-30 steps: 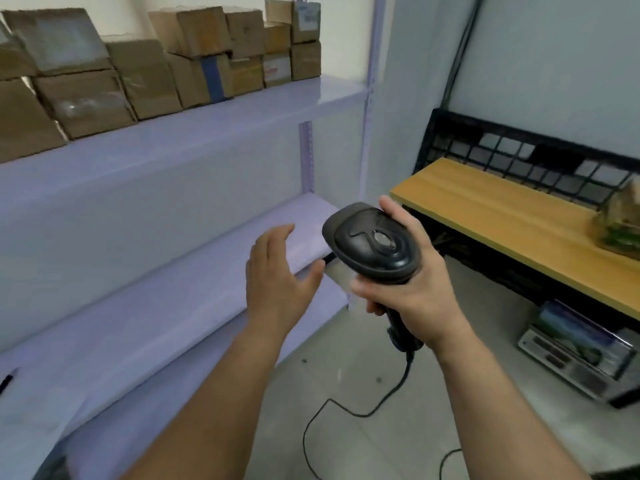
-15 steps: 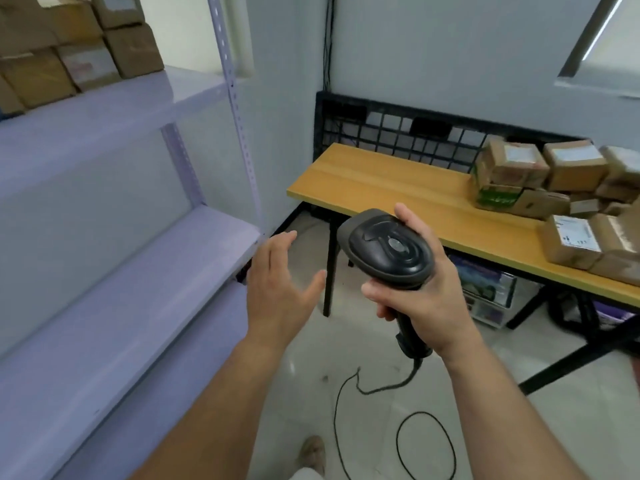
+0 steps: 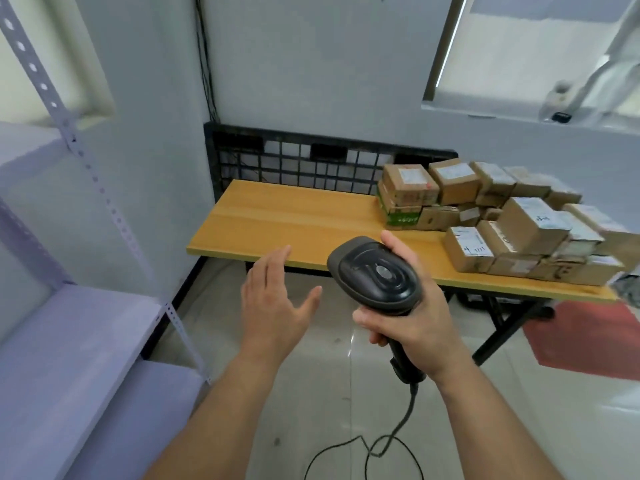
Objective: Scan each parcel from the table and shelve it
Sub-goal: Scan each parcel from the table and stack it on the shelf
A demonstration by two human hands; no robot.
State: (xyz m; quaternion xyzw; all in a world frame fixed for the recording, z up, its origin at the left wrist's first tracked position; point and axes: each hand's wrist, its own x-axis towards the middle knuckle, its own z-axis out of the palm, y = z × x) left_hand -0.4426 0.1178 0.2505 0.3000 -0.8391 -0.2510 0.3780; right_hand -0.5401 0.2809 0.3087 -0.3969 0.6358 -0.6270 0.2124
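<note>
My right hand grips the handle of a black barcode scanner, held upright in front of me with its cable trailing to the floor. My left hand hovers empty beside it, fingers straight and spread. Several brown cardboard parcels with white labels are piled on the right half of a wooden table ahead. The pale purple shelf unit stands at my left, its visible shelves bare.
A black wire grid panel stands behind the table against the wall. A red mat lies on the tiled floor under the table's right end. A window ledge runs along the upper right.
My view has swung right, away from the shelves and toward the table, so the parcel pile now shows. Both hands keep the same pose, scanner still held.
</note>
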